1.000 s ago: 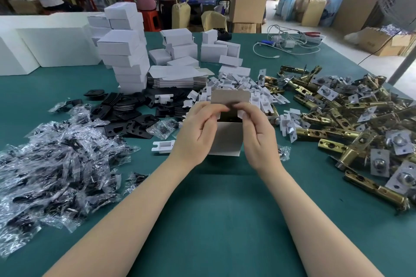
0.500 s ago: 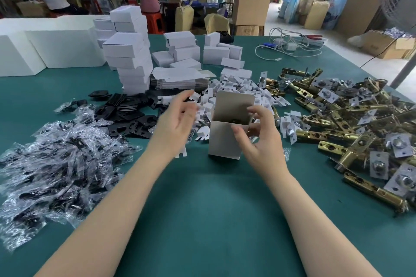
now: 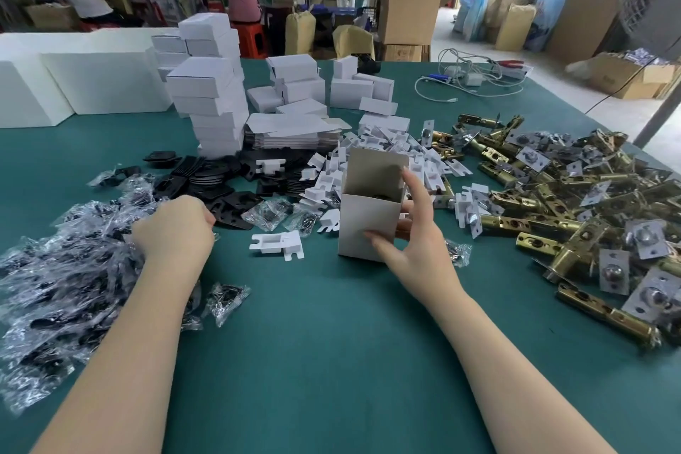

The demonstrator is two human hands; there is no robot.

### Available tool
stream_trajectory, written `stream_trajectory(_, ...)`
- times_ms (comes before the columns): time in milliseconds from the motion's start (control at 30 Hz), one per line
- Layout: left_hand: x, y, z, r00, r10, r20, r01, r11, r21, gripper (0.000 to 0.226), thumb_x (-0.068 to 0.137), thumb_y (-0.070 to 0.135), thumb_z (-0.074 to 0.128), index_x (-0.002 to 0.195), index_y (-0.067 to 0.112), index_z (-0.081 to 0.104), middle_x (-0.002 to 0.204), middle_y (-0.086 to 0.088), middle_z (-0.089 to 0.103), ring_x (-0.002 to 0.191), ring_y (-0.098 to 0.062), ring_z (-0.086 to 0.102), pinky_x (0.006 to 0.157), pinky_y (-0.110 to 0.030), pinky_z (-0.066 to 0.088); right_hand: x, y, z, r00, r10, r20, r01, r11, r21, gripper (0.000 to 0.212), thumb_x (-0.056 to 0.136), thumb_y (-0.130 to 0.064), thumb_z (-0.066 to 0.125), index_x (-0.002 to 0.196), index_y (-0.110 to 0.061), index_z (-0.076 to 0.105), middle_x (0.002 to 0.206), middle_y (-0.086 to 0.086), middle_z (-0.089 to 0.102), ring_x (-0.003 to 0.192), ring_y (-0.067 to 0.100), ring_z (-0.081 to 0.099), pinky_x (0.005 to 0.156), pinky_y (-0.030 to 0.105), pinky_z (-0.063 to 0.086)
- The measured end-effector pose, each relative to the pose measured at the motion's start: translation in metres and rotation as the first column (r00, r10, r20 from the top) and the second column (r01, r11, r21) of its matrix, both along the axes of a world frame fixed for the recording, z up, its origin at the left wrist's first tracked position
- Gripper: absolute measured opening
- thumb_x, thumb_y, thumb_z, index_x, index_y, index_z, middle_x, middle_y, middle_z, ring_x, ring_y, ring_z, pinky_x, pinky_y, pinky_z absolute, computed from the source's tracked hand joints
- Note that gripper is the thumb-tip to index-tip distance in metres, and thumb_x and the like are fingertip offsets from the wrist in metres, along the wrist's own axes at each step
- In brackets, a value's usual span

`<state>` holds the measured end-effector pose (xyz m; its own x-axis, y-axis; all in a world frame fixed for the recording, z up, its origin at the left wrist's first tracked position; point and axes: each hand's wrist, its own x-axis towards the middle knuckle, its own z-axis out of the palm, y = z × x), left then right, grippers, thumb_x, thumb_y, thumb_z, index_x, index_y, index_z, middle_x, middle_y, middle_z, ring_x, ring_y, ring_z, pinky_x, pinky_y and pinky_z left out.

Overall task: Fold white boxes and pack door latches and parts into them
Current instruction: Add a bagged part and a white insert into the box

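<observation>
Box point(image 3: 368, 228) upright, flap open, dark part inside — R hand point(image 3: 416, 251) grips it; L hand point(image 3: 173, 232) curled in bags point(image 3: 55, 287).

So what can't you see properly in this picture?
All from the head view:
- What the left hand has in the plastic bags: its fingers are behind its back, so its grip cannot be told.
- What lies in the open white box held by the right hand: only a dark patch shows past the walls.
- The latch pile: cut off by the right edge.
- The bags' contents: blurred by shiny wrap.
</observation>
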<state>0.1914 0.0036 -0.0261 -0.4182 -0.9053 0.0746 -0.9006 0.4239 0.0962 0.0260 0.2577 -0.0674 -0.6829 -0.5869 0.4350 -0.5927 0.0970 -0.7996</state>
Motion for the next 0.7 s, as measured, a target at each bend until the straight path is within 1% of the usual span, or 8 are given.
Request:
stream_trajectory(133,-0.0016,0.0004,-0.0032,0.995,0.011,-0.101,-0.017,0.998,-0.061,0.047,0.091,0.0,0.051,0.122,0.032,0.065,0.119,-0.008,0.065,0.104,-0.034,0.062,0.074,-0.037,0.043,-0.0034,-0.0012,0.002,1.0,0.019,0.011,-0.019,1.0,-0.003,0.095,0.083,-0.015,0.077,0.131,-0.075,0.02,0.12,-0.018,0.056,0.104,0.004,0.063,0.093,0.033,0.051)
stream_trajectory(233,-0.0019,0.0007,-0.0032,0.987,-0.008,-0.162,-0.005,0.997,-0.081,0.049,0.091,-0.002,0.051,0.126,0.03,0.063,0.117,-0.01,0.066,0.107,-0.034,0.06,0.081,-0.04,0.045,-0.0069,-0.0031,0.0021,0.998,0.047,0.038,-0.047,0.999,-0.005,0.096,0.084,-0.014,0.077,0.13,-0.076,0.019,0.121,-0.023,0.054,0.101,0.003,0.065,0.091,0.025,0.051)
stream_trajectory(267,-0.0018,0.0006,-0.0034,0.991,-0.006,-0.132,-0.004,0.997,-0.075,0.046,0.091,0.0,0.052,0.125,0.029,0.062,0.116,-0.009,0.066,0.108,-0.033,0.06,0.082,-0.04,0.044,-0.0079,-0.0037,0.0015,0.998,0.05,0.049,-0.05,0.999,-0.013,0.097,0.084,-0.014,0.077,0.131,-0.076,0.019,0.123,-0.023,0.054,0.101,0.001,0.065,0.089,0.019,0.05)
stream_trajectory(333,-0.0013,0.0025,-0.002,1.0,0.003,0.013,-0.002,0.998,-0.067,0.025,0.093,0.015,0.054,0.113,0.026,0.064,0.107,-0.007,0.067,0.104,-0.03,0.06,0.082,-0.037,0.038,-0.0079,-0.0044,0.0004,0.996,0.057,0.064,-0.056,0.998,-0.019,0.099,0.084,-0.015,0.077,0.132,-0.076,0.016,0.128,-0.028,0.051,0.104,-0.002,0.063,0.087,0.01,0.047)
stream_trajectory(400,-0.0019,0.0049,0.0001,0.985,0.009,0.171,-0.003,0.999,-0.038,0.008,0.094,0.028,0.053,0.095,0.022,0.058,0.092,-0.003,0.062,0.096,-0.027,0.056,0.08,-0.035,0.031,-0.0053,-0.0047,0.0007,0.996,0.063,0.061,-0.062,0.998,-0.004,0.1,0.086,-0.015,0.075,0.133,-0.077,0.013,0.133,-0.042,0.041,0.112,-0.004,0.058,0.091,0.006,0.043)
stream_trajectory(467,-0.0019,0.0052,0.0007,0.976,0.0,0.218,0.005,1.0,-0.025,0.003,0.092,0.022,0.054,0.093,0.021,0.057,0.081,0.001,0.056,0.086,-0.025,0.054,0.076,-0.034,0.03,-0.0031,-0.0049,0.0008,0.997,0.062,0.042,-0.063,0.998,0.015,0.099,0.087,-0.016,0.075,0.135,-0.076,0.011,0.134,-0.054,0.03,0.119,-0.009,0.049,0.096,0.008,0.041)
stream_trajectory(567,-0.0013,0.0048,0.0019,0.989,0.01,0.146,-0.007,1.0,-0.019,0.023,0.087,0.012,0.056,0.106,0.024,0.063,0.093,0.001,0.061,0.089,-0.026,0.057,0.073,-0.034,0.03,-0.002,-0.0051,0.0007,0.998,0.056,0.028,-0.057,0.998,0.027,0.098,0.088,-0.017,0.074,0.135,-0.075,0.011,0.136,-0.055,0.025,0.12,-0.011,0.047,0.101,0.019,0.042)
stream_trajectory(700,-0.0005,0.0037,0.0038,0.998,0.048,0.037,-0.047,0.998,-0.029,0.035,0.087,0.006,0.053,0.116,0.023,0.063,0.097,-0.003,0.062,0.081,-0.028,0.051,0.074,-0.036,0.029,0.0004,-0.0053,0.002,0.998,0.054,0.017,-0.054,0.998,0.023,0.098,0.088,-0.017,0.073,0.136,-0.074,0.01,0.14,-0.052,0.024,0.128,0.0,0.048,0.101,0.017,0.041)
